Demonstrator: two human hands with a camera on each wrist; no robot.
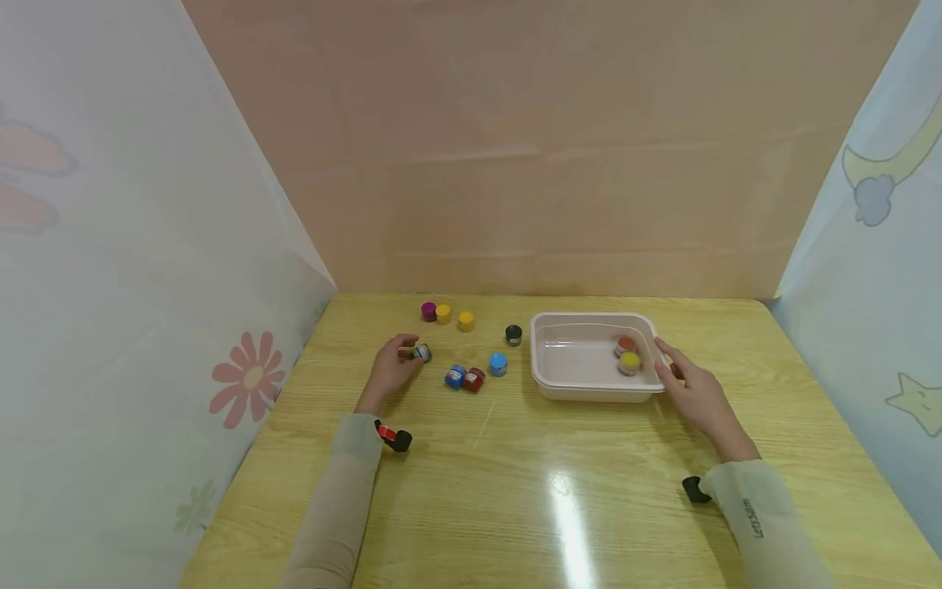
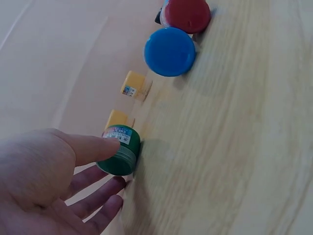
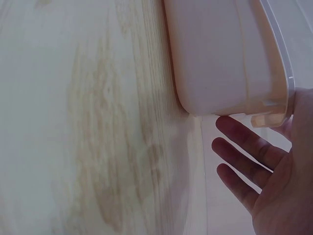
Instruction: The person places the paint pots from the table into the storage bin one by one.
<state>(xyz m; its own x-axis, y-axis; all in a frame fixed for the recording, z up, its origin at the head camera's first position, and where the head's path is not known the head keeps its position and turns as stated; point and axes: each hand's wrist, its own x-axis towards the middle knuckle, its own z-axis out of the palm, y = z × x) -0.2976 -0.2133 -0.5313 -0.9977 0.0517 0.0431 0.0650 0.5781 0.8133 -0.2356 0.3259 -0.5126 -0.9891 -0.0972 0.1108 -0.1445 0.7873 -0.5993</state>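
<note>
Left hand [image 1: 392,370] at left of table [image 1: 471,499], thumb and fingers pinching a small green jar [image 1: 422,352]. Left wrist view shows the thumb across its label; jar is tilted, can't tell if it's clear of the wood. Right hand [image 1: 697,401] holds the right rim of a pale pink tub [image 1: 589,394]; other fingers extend loosely below the rim.

Jars, left to right:
- Far left, beyond the green one: purple jar [image 1: 429,311], then first yellow jar [image 1: 443,314] just beside it, second yellow jar [image 1: 467,321] a bit right.
- Nearer, right of left hand: blue jar [image 1: 455,376] and dark red jar [image 1: 474,379], touching.
- Just right of those, slightly farther: light blue jar [image 1: 498,364].
- Farther and right again: black jar [image 1: 513,334], near tub's left wall.
- Inside tub, right end: orange-lidded jar [image 1: 625,346] on the far side, yellow-lidded jar [image 1: 629,363] just nearer.

Tub sits right of centre, toward the table's far edge.
</note>
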